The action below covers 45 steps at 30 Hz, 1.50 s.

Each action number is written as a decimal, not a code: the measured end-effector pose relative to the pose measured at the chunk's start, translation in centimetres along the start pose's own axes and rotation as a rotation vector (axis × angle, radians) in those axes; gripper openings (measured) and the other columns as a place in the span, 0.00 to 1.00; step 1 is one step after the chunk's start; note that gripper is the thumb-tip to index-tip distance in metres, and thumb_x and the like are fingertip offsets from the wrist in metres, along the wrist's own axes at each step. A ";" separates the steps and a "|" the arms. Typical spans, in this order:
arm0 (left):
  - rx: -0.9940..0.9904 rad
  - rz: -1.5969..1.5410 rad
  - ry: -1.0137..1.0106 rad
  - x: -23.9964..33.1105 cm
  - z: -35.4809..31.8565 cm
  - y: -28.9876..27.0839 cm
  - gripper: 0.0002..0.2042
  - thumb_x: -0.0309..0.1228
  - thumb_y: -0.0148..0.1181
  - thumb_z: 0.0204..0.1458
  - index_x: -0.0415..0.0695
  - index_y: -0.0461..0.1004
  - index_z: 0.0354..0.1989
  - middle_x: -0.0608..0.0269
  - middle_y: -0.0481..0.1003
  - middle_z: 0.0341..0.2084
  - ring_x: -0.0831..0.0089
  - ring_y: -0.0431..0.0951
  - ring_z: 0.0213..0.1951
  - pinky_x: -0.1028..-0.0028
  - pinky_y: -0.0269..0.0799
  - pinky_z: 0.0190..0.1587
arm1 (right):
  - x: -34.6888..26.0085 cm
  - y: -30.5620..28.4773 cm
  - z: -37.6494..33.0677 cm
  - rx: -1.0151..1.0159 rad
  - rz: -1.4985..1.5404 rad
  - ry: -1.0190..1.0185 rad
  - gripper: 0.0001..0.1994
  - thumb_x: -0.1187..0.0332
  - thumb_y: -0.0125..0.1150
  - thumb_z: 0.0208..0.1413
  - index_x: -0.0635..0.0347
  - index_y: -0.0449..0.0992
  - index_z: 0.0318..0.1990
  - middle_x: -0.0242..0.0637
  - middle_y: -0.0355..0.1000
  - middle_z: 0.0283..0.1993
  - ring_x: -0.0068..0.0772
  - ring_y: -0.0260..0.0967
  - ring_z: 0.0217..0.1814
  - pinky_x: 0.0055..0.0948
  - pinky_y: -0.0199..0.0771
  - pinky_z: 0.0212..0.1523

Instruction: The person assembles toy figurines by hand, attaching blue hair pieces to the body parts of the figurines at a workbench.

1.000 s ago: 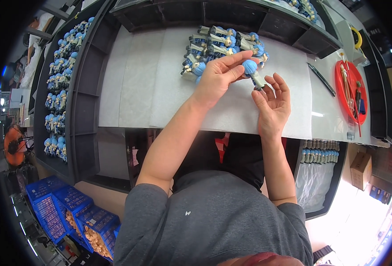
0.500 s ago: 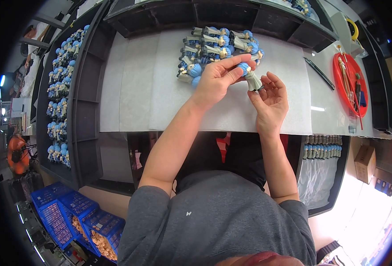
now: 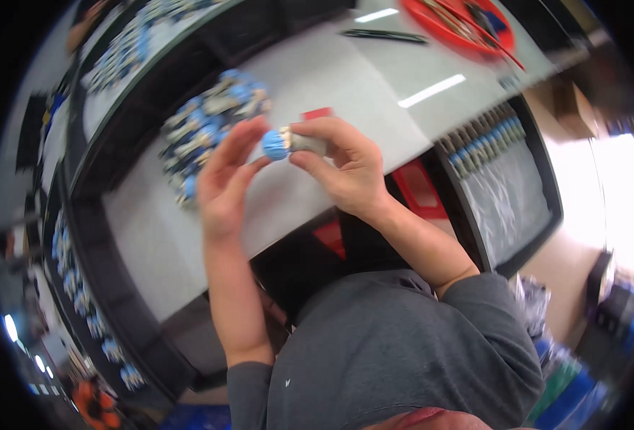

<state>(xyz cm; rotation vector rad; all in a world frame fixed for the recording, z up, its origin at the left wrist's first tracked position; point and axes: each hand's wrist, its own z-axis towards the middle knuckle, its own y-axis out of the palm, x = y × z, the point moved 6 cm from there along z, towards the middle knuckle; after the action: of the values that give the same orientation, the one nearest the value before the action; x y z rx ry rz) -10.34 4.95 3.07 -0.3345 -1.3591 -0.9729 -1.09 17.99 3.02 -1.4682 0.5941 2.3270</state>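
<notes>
My right hand (image 3: 349, 161) pinches a small figurine (image 3: 306, 145) between thumb and fingers, round its pale grey-green body. The figurine lies sideways, and its blue-haired head points toward my left hand (image 3: 224, 179). That hand is open, thumb and fingers apart, with their tips right beside the head; contact is hard to make out through the blur. Behind my left hand, a cluster of similar blue-haired figurines (image 3: 195, 132) lies on the white sheet (image 3: 331, 79) covering the table.
A red tray (image 3: 442, 32) with brushes stands at the far right, near a dark pen (image 3: 383, 35). A drawer (image 3: 507, 208) at right holds rows of figures. Black racks (image 3: 116, 265) with more figurines line the left and back. A red stool (image 3: 421, 190) shows below the table.
The view has swung round to the right, tilting the table. The figurine has passed from my left hand's grip to my right hand's, and my left fingers have opened.
</notes>
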 end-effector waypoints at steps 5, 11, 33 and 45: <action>-0.062 0.252 -0.099 -0.7 0.1 0.8 0.25 0.27 0.55 0.48 0.37 0.60 0.56 0.47 0.65 0.51 0.59 0.67 0.52 0.69 0.69 0.47 | -5.0 -16.0 -2.5 0.462 -0.339 -0.154 0.15 0.79 0.64 0.43 0.65 0.73 0.41 0.35 0.72 0.36 0.22 0.68 0.36 0.18 0.69 0.37; -0.168 0.453 -0.294 -2.7 -0.2 2.5 0.28 0.32 0.61 0.44 0.36 0.61 0.55 0.50 0.67 0.49 0.66 0.70 0.47 0.74 0.67 0.46 | -0.6 -34.1 -13.9 0.766 -0.647 0.364 0.12 0.73 0.64 0.43 0.63 0.74 0.38 0.33 0.74 0.33 0.19 0.69 0.34 0.19 0.70 0.36; -0.226 0.795 -0.243 -1.3 0.4 4.2 0.17 0.17 0.54 0.44 0.39 0.70 0.45 0.59 0.70 0.45 0.74 0.72 0.38 0.78 0.68 0.40 | 5.7 -35.3 -18.5 0.148 -1.235 0.776 0.19 0.57 0.60 0.47 0.65 0.75 0.40 0.44 0.74 0.31 0.29 0.72 0.30 0.28 0.69 0.32; 0.067 1.702 0.192 5.1 -1.0 -0.1 0.16 0.22 0.63 0.35 0.43 0.74 0.36 0.66 0.70 0.36 0.67 0.67 0.41 0.68 0.63 0.42 | -1.5 -11.2 -5.9 0.015 -0.185 0.123 0.21 0.58 0.38 0.61 0.67 0.71 0.30 0.21 0.50 0.12 0.12 0.46 0.14 0.15 0.44 0.17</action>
<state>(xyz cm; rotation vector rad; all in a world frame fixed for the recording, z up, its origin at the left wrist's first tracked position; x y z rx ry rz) -10.17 2.20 7.46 -1.0503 -0.5109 0.4657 9.46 24.57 0.22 -1.5964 0.4838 2.1001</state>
